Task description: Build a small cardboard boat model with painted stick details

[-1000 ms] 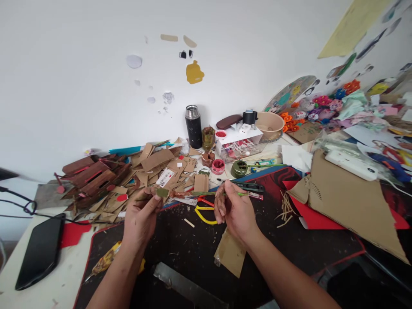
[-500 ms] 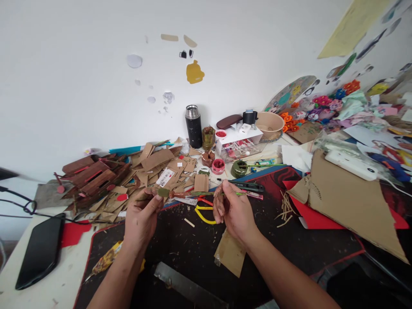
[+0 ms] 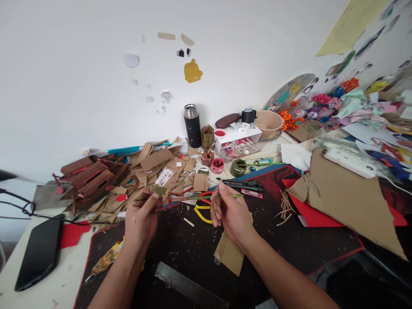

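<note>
Hands apart. Left hand (image 3: 141, 216) pinched a small, flat, olive-green rectangular piece (image 3: 161, 190), seemingly card, above the black red-edged mat (image 3: 273, 246). Right hand (image 3: 234, 211) gripped a slim green-handled brush (image 3: 200, 198), reddish-brown head near the piece; contact unclear. Piece judged light, fairly stiff, bendable, perhaps tacky if painted wet; best held by one edge.

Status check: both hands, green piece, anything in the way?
Left hand pinching green piece. Right hand holding thin brush, brown end near piece. Yellow-handled scissors lie between hands, possible snag.
</note>
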Demonstrator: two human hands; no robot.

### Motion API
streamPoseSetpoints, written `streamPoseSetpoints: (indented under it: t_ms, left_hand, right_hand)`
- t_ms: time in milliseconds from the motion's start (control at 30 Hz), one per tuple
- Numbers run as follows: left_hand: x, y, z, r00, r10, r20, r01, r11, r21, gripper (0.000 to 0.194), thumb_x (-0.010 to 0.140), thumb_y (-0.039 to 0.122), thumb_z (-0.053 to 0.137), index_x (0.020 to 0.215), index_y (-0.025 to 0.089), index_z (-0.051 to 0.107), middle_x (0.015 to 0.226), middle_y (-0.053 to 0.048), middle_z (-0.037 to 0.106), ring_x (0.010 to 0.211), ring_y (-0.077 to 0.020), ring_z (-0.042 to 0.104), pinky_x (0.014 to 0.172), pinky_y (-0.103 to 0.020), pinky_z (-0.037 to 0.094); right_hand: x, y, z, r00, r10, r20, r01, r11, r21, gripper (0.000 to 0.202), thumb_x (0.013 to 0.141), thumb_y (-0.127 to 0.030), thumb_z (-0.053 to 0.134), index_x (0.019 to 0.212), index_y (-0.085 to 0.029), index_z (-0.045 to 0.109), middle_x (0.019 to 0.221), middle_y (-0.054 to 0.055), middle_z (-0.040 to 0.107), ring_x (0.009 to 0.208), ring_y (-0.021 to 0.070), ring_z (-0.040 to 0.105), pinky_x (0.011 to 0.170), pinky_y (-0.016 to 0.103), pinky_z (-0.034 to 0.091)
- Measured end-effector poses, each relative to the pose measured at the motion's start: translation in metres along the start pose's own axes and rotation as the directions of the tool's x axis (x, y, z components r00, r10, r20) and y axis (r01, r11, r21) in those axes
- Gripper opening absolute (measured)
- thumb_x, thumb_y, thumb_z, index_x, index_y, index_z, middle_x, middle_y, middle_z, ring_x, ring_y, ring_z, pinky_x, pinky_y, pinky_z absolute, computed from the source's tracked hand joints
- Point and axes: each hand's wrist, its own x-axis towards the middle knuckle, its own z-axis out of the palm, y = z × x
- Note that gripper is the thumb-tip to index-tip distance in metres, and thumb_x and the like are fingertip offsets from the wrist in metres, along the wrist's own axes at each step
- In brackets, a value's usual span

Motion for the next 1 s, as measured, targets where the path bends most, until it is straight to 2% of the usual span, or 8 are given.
streamPoseSetpoints:
  t_ms: [500,1000]
  left_hand:
    - [-0.0008,-0.0033,-0.0002,1.000,0.026,0.010,-0.026,0.999,0.024,0.032,0.065,0.027,0.096,0.073,0.019,0.067,0.062,0.005,0.053,0.055,-0.0094,0.044,0.051,-0.022,0.035]
    - [-0.0032,-0.0059,-0.0078,0.994,0.102,0.038,-0.106,0.984,0.142,0.029,0.071,0.032,0.096,0.078,0.020,0.072,0.074,0.002,0.061,0.065,-0.0123,0.052,0.062,-0.024,0.044]
  right_hand:
    - [0.0031,0.0064,-0.0005,1.000,0.002,-0.011,-0.002,1.000,-0.013,0.053,0.089,-0.068,0.077,0.074,-0.018,0.066,0.042,-0.007,0.051,0.029,0.0104,0.049,0.031,0.018,0.030]
    - [0.0061,0.0011,-0.0013,0.998,0.016,-0.057,-0.015,1.000,0.026,0.056,0.084,-0.071,0.079,0.072,-0.018,0.065,0.042,-0.008,0.049,0.028,0.0095,0.046,0.030,0.019,0.031]
